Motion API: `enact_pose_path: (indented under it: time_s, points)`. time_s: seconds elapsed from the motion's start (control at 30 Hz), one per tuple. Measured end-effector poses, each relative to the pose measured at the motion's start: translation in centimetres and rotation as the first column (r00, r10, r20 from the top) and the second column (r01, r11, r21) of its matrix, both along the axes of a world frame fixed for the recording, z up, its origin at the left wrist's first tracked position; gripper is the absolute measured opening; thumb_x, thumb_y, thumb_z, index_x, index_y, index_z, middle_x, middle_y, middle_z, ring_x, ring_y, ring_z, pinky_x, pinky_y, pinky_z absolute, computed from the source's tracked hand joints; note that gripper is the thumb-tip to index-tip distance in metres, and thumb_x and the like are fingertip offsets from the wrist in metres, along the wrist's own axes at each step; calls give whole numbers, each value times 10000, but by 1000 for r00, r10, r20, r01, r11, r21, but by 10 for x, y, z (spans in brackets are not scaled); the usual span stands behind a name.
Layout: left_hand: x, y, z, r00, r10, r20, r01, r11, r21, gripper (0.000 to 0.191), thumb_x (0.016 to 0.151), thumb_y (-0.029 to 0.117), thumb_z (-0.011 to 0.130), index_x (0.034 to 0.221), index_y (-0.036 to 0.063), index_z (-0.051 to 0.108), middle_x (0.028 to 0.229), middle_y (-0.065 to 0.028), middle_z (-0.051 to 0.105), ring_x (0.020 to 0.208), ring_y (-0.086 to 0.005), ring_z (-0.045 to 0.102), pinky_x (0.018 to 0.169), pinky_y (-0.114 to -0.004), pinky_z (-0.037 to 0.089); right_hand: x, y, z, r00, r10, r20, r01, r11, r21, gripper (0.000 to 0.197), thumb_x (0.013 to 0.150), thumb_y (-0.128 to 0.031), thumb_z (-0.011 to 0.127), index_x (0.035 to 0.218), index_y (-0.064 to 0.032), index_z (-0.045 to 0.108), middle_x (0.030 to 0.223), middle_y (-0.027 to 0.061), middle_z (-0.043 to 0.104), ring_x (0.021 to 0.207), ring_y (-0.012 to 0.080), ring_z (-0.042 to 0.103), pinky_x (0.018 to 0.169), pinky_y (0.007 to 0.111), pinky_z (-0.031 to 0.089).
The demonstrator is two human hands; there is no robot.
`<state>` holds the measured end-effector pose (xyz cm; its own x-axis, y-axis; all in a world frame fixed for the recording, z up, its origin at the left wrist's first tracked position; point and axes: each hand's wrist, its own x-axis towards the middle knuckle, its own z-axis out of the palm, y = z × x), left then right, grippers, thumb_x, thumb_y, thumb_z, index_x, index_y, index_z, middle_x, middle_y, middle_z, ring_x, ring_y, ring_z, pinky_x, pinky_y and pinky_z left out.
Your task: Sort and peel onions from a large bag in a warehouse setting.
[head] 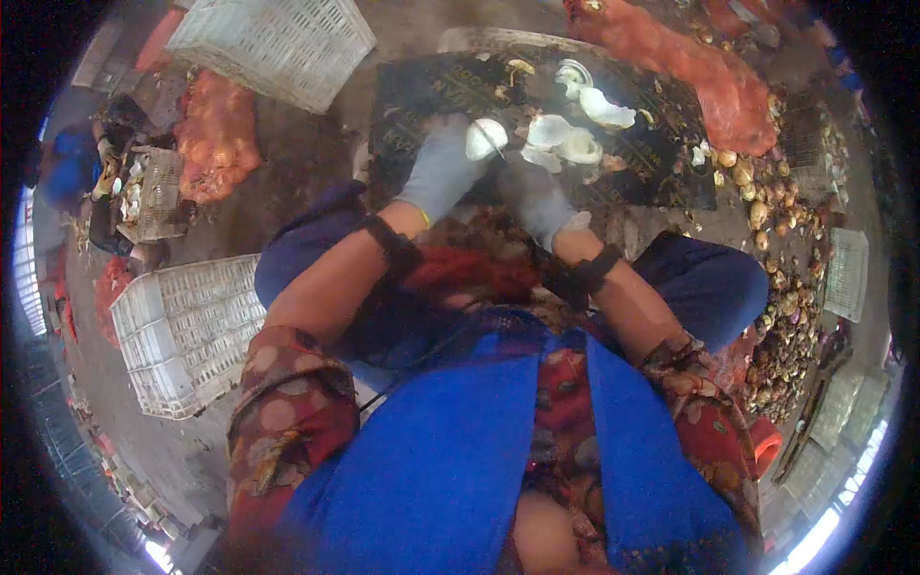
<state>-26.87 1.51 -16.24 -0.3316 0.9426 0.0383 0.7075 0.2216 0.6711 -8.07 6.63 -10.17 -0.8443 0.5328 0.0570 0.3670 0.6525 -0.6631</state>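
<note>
In my gloved left hand (444, 167) is a peeled white onion (480, 144), held over a dark mat (661, 176). A thin knife blade (495, 141) lies across the onion's face. My gloved right hand (535, 192) is closed just right of the onion, at the near end of the blade; the handle is hidden in its fingers. To the right on the mat lie white onion pieces (548, 131), a cupped onion piece (581, 146) and a longer white piece (607, 109). Behind them is a ringed onion piece (573, 75).
A white plastic crate (269, 54) stands beyond the mat at left, another crate (190, 327) beside my left knee. Red mesh onion sacks (218, 136) (690, 68) lie on both sides. Loose onions (762, 208) cover the floor at right. A co-worker's hand (105, 183) is far left.
</note>
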Motion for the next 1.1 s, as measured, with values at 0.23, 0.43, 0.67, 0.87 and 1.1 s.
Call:
enact_pose_path:
  time_s: [0.23,0.43,0.67,0.87,1.1]
  points:
    - [-4,8,8,971,-177,-159,178,984,-10,531,747,227,796,1158,-16,564,1112,-256,585,1065,-446,574,879,-506,491,3,7,-62,973,151,-178,-158,987,-28,244,928,-149,552,1121,-42,655,1073,173,680,1026,390,638,854,433,528]
    - [-27,-1,-3,999,-6,-45,3,997,-75,635,709,302,821,1217,2,587,1143,-240,622,1105,-404,593,922,-472,486,-13,-10,-6,990,132,48,-133,991,5,189,921,-133,544,1020,-45,680,981,208,683,941,416,655,804,442,545]
    - [-63,-17,-53,978,-55,-201,66,997,47,641,749,310,792,1264,10,556,1167,-215,628,1091,-369,606,928,-432,481,-20,12,-45,924,311,221,-373,861,346,198,917,-149,527,936,-15,671,868,212,663,830,384,656,728,434,535]
    - [-37,-27,27,896,-148,418,79,981,179,373,856,119,686,1202,15,594,1138,-112,633,1023,-208,618,870,-333,509,1,33,-58,986,165,27,-154,957,-246,184,922,-114,539,909,-1,683,882,175,688,792,288,659,713,400,524]
    - [-24,-45,113,807,-169,-566,428,828,363,226,818,83,641,1038,82,692,1100,-93,652,1070,-287,600,988,-417,458,-2,28,-60,981,-85,172,134,945,-300,249,928,-162,569,1111,-30,673,927,166,705,825,262,671,734,381,524]
